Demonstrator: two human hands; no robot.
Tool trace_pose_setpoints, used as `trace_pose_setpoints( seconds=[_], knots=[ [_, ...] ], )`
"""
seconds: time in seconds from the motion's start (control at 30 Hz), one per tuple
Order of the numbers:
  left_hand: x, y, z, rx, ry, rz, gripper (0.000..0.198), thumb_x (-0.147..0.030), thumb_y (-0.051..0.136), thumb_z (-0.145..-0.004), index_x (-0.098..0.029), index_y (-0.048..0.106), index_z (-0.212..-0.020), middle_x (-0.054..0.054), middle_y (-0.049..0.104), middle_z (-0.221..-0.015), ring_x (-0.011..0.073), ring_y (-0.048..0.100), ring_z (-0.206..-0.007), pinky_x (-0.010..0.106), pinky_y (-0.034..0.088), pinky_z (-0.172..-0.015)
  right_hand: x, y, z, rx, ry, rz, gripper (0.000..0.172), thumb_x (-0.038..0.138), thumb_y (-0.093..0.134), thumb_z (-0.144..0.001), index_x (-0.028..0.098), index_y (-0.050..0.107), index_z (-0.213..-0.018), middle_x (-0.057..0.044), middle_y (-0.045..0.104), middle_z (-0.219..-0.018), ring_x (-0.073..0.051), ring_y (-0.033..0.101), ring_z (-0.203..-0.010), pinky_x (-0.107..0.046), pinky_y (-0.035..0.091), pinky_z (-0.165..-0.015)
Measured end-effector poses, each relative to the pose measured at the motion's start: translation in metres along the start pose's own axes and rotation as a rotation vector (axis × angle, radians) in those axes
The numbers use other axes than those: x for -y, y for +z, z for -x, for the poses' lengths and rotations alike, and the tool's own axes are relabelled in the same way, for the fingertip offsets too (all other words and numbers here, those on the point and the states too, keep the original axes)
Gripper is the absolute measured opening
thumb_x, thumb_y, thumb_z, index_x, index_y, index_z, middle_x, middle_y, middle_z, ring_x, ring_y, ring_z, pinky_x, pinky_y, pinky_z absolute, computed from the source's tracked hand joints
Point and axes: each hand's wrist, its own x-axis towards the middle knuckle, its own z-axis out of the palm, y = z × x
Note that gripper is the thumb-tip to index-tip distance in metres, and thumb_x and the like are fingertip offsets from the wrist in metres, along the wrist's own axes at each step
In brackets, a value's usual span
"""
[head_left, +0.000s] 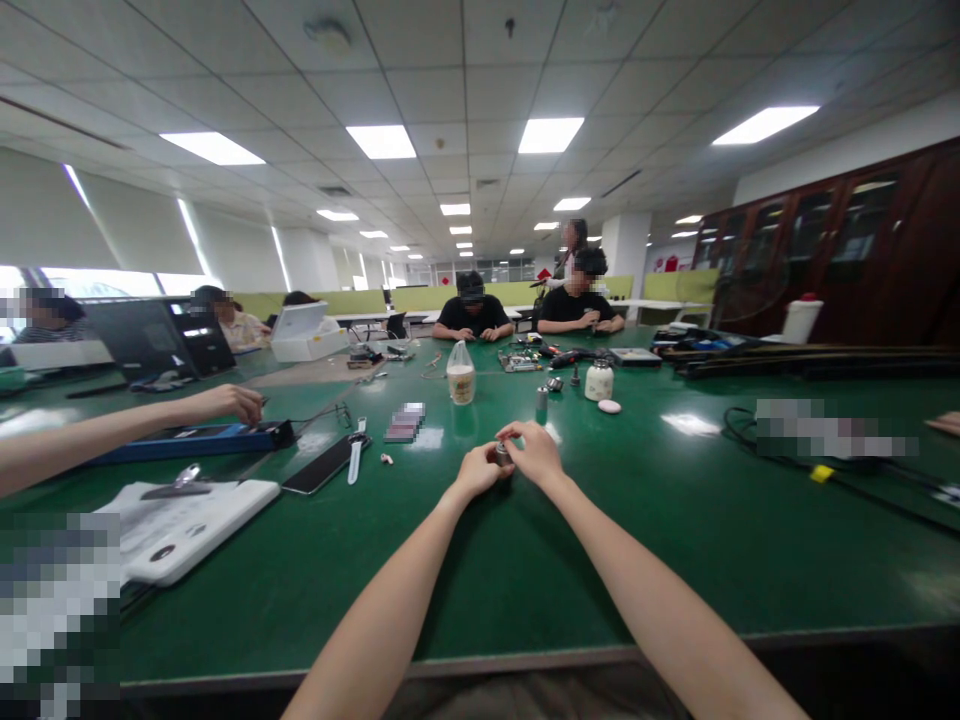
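Note:
Both of my hands meet over the green table (660, 540), around a small grey metal cylinder (502, 453). My left hand (477, 474) is closed around its left side. From the right, my right hand (534, 450) has its thumb and fingertips closed on the cylinder's top and side. My fingers hide much of it. Just beyond my hands stands another metal cylinder (541, 403), upright, with a small metal part (554, 384) behind it. A pale jar (599, 381) stands farther right, and a round whitish lid (609, 407) lies in front of it.
A bagged cup (461, 383) stands ahead. To the left lie a watch (355, 460), a dark tablet-like slab (319, 468) and a clipboard (202, 530). Another person's hand (234, 403) is over a blue case (202, 440). Black cables (739, 425) lie right; people sit opposite.

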Motion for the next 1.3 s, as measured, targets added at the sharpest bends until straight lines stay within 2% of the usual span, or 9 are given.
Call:
trace_pose_setpoints(
  seconds=[0.27, 0.4, 0.6, 0.7, 0.9, 1.03, 1.13, 1.2, 1.3],
  knots=[
    [-0.002, -0.001, 0.0, -0.01, -0.005, -0.025, 0.042, -0.01, 0.068, -0.063, -0.018, 0.069, -0.104, 0.001, 0.073, -0.09, 0.0182, 0.066, -0.082, 0.026, 0.049, -0.076, 0.001, 0.0, 0.0, 0.041, 0.027, 0.018, 0.016, 0.018, 0.061, -0.078, 0.029, 0.07, -0.086, 0.002, 0.072, -0.078, -0.02, 0.063, -0.083, -0.031, 0.047, -0.076],
    [-0.001, -0.002, 0.0, -0.01, -0.015, -0.023, 0.037, -0.009, 0.067, -0.063, -0.018, 0.07, -0.099, 0.0, 0.073, -0.083, 0.0174, 0.066, -0.077, 0.025, 0.049, -0.072, 0.001, 0.0, 0.0, 0.043, 0.045, 0.016, 0.015, 0.022, 0.063, -0.077, 0.029, 0.07, -0.089, 0.002, 0.072, -0.076, -0.019, 0.064, -0.083, -0.03, 0.047, -0.077],
    [0.004, 0.0, -0.002, -0.02, -0.017, -0.018, 0.032, -0.013, 0.07, -0.064, -0.017, 0.069, -0.096, 0.002, 0.073, -0.088, 0.0169, 0.066, -0.078, 0.024, 0.05, -0.072, 0.005, -0.004, -0.001, -0.08, 0.128, 0.056, 0.012, 0.034, 0.062, -0.08, 0.028, 0.068, -0.089, 0.002, 0.07, -0.068, -0.019, 0.065, -0.073, -0.029, 0.047, -0.07],
    [0.004, 0.0, -0.001, -0.021, -0.012, -0.026, 0.031, -0.016, 0.072, -0.064, -0.017, 0.068, -0.095, 0.002, 0.073, -0.087, 0.017, 0.066, -0.077, 0.025, 0.05, -0.072, 0.005, -0.004, 0.0, -0.097, 0.114, 0.024, 0.016, 0.032, 0.064, -0.078, 0.028, 0.067, -0.092, 0.003, 0.072, -0.075, -0.018, 0.066, -0.077, -0.029, 0.048, -0.073],
    [0.003, -0.002, 0.0, -0.019, 0.004, -0.043, 0.041, -0.015, 0.074, -0.063, -0.017, 0.067, -0.104, 0.003, 0.073, -0.09, 0.0183, 0.066, -0.082, 0.028, 0.051, -0.076, 0.002, -0.002, 0.002, 0.049, 0.089, -0.056, 0.015, 0.025, 0.064, -0.074, 0.03, 0.07, -0.087, 0.004, 0.074, -0.078, -0.018, 0.068, -0.078, -0.029, 0.051, -0.074],
    [0.005, -0.002, -0.001, -0.007, 0.018, -0.034, 0.041, -0.018, 0.075, -0.064, -0.017, 0.066, -0.104, 0.004, 0.073, -0.095, 0.0187, 0.067, -0.084, 0.028, 0.051, -0.078, 0.0, 0.0, 0.0, 0.002, 0.058, -0.061, 0.016, 0.022, 0.062, -0.075, 0.03, 0.07, -0.086, 0.004, 0.073, -0.076, -0.019, 0.068, -0.079, -0.03, 0.051, -0.075],
    [0.005, -0.002, 0.0, -0.001, 0.02, -0.034, 0.039, -0.021, 0.076, -0.065, -0.017, 0.066, -0.102, 0.005, 0.073, -0.094, 0.0188, 0.067, -0.084, 0.028, 0.052, -0.078, -0.006, 0.002, -0.003, -0.07, 0.06, -0.153, 0.013, 0.025, 0.062, -0.077, 0.027, 0.07, -0.087, 0.003, 0.073, -0.077, -0.018, 0.069, -0.079, -0.03, 0.051, -0.076],
    [0.005, -0.002, 0.0, -0.003, 0.019, -0.041, 0.039, -0.022, 0.076, -0.064, -0.016, 0.066, -0.102, 0.005, 0.073, -0.095, 0.0193, 0.067, -0.085, 0.028, 0.052, -0.079, -0.016, 0.002, -0.005, -0.115, 0.127, -0.203, 0.015, 0.03, 0.061, -0.079, 0.025, 0.069, -0.09, 0.001, 0.073, -0.079, -0.017, 0.069, -0.079, -0.029, 0.051, -0.076],
    [0.004, -0.003, 0.001, -0.011, 0.017, -0.054, 0.041, -0.023, 0.077, -0.064, -0.015, 0.066, -0.102, 0.006, 0.073, -0.096, 0.0201, 0.067, -0.087, 0.029, 0.051, -0.08, -0.038, 0.002, -0.003, -0.078, 0.263, -0.153, 0.017, 0.031, 0.06, -0.08, 0.024, 0.068, -0.093, 0.0, 0.074, -0.082, -0.017, 0.07, -0.081, -0.028, 0.052, -0.075]
  ],
)
